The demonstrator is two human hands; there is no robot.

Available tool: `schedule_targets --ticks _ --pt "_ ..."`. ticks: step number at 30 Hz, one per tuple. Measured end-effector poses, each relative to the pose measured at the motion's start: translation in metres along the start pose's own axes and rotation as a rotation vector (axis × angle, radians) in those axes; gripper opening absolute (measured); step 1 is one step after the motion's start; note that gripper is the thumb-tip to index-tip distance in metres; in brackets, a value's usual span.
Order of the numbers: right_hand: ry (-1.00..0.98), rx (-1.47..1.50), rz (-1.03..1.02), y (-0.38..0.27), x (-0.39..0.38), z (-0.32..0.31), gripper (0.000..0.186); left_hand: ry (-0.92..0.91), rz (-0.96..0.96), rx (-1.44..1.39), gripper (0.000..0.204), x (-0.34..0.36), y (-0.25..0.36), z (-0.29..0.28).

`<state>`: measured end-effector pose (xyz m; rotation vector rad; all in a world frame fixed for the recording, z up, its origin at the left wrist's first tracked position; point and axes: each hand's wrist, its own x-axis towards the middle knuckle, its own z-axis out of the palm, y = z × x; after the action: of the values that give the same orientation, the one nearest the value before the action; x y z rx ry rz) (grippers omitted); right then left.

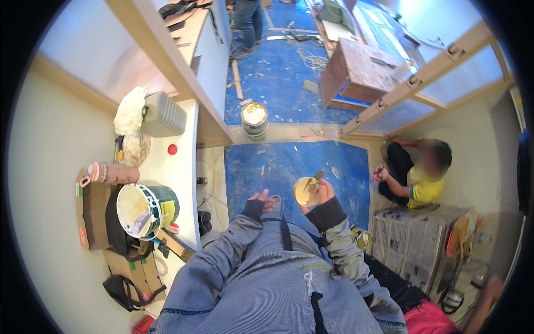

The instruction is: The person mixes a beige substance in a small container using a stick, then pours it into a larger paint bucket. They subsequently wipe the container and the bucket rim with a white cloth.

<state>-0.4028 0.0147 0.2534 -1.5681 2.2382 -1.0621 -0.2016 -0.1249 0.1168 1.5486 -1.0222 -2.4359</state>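
My right hand (324, 192) holds a small round container of pale yellow paste (305, 192) together with a putty knife (315, 179) that rests across its rim. My left hand (263, 200) is just to the left of it, palm up, fingers spread, holding nothing. Both forearms wear grey-blue sleeves with dark cuffs. Below the hands lies the blue-covered floor (289, 161).
A white counter (178, 167) on my left carries a large open paint bucket (147, 209), a pink bottle (108, 173), a grey ribbed block (161, 114) and rags. A paint can (255, 118) stands in the doorway. A person in yellow (417, 178) crouches at the right wall beside a newspaper-covered box (414, 239).
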Motion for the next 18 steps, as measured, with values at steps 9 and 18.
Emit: schedule_targets --ticks 9,18 --pt "-0.385 0.194 -0.382 -0.027 0.124 0.095 0.060 0.319 0.033 -0.717 0.036 -0.021 -0.119 -0.125" --pt "-0.622 0.313 -0.563 -0.015 0.173 0.134 0.074 0.648 0.115 -0.473 0.024 -0.054 -0.129 -0.066"
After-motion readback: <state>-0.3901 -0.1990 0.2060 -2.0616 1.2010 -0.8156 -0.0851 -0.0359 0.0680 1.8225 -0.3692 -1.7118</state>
